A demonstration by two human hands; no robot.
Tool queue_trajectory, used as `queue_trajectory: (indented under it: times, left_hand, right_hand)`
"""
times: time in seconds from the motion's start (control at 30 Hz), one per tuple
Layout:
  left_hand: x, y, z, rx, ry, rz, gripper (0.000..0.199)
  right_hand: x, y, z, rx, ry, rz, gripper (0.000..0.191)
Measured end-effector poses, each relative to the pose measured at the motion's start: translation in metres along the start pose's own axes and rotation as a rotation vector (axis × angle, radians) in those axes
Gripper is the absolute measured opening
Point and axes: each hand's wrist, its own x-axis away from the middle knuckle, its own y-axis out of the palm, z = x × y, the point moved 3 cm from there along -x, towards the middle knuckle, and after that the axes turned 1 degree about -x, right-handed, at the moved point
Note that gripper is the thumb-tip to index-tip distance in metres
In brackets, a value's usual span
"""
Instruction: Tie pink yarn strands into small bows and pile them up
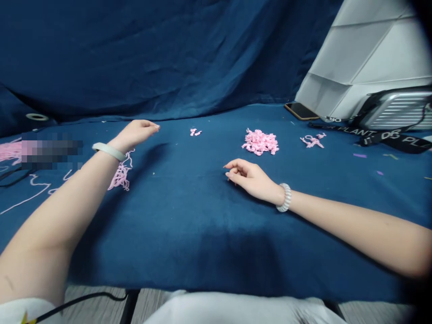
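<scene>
My left hand (140, 133) hovers over the far left of the blue cloth (189, 216), its fingers pressed together in a pinch; anything between them is too small to make out. Below its wrist lies a tangle of pink yarn (120, 177), partly hidden by my forearm. My right hand (248, 178) is near the middle, palm inward, fingers loosely curled and apart, holding nothing. Just beyond it sits a heap of small pink knotted pieces (260, 142). A few pink scraps (195, 132) lie between the hands, farther back, and looped pink pieces (312, 141) are right of the heap.
More pink yarn (11, 151) lies at the far left beside a blurred patch and a black cable. At the back right are a phone (301, 111), a ribbed silver case (401, 110) with a lettered black strap, and a pale panel (371, 49). Small paper bits lie at right.
</scene>
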Motion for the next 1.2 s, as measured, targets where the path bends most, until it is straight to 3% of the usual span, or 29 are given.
queue_trajectory:
  times: [0.13,0.2,0.3,0.47,0.57,0.73,0.97,1.07,1.2]
  left_hand:
    - [0.04,-0.03,-0.008,-0.293,-0.047,-0.208,0.012]
    - [0.061,-0.04,-0.016,-0.487,-0.058,-0.349,0.016]
    - [0.088,-0.054,-0.028,-0.696,-0.069,-0.449,0.02]
    - [0.097,-0.068,-0.049,-0.764,-0.055,-0.187,0.028]
    - [0.087,-0.054,-0.06,-0.702,0.047,-0.08,0.029]
    - [0.074,-0.031,-0.072,-0.602,0.002,-0.044,0.012]
    - [0.076,-0.058,-0.064,-0.453,-0.061,0.065,0.015]
    - [0.075,-0.068,-0.056,-0.254,-0.092,0.077,0.014]
    - [0.074,-0.08,-0.04,0.319,-0.079,0.189,0.004]
  right_hand:
    - [0.001,0.0,0.001,0.014,-0.005,0.0,0.026]
    - [0.001,0.0,0.0,0.02,-0.002,-0.012,0.026]
    - [0.001,0.0,-0.001,0.028,0.001,-0.012,0.026]
    - [0.001,0.0,0.0,0.032,0.002,-0.017,0.027]
    - [0.001,-0.001,0.002,0.04,-0.007,-0.014,0.027]
    - [0.001,0.0,0.002,0.052,-0.023,-0.011,0.027]
    - [0.001,0.0,0.0,0.059,-0.021,-0.015,0.027]
    - [0.001,0.001,-0.001,0.062,-0.024,-0.019,0.027]
    - [0.001,0.001,-0.002,0.07,-0.034,-0.019,0.027]
